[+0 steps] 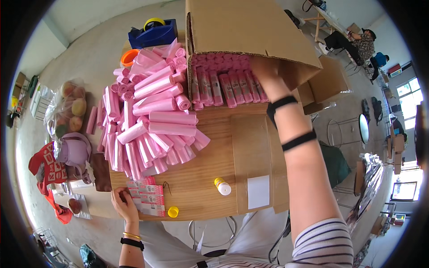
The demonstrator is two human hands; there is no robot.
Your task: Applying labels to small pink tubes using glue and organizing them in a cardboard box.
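My right hand reaches into the open side of a cardboard box, over pink plastic-bag rolls packed in rows; its fingers are blurred and partly hidden by the box. At the table's front left edge, my left hand rests beside printed pink-and-grey labels, touching their left edge, fingers loosely bent and apart. A big heap of loose pink rolls lies left of the box. The rolls in the box stand upright in front, with more roll ends behind them.
A glue bottle and its yellow cap are near the front edge. Flattened cardboard with a white paper lies right. Behind the heap are a blue tape dispenser and an orange ring. Another person sits far right.
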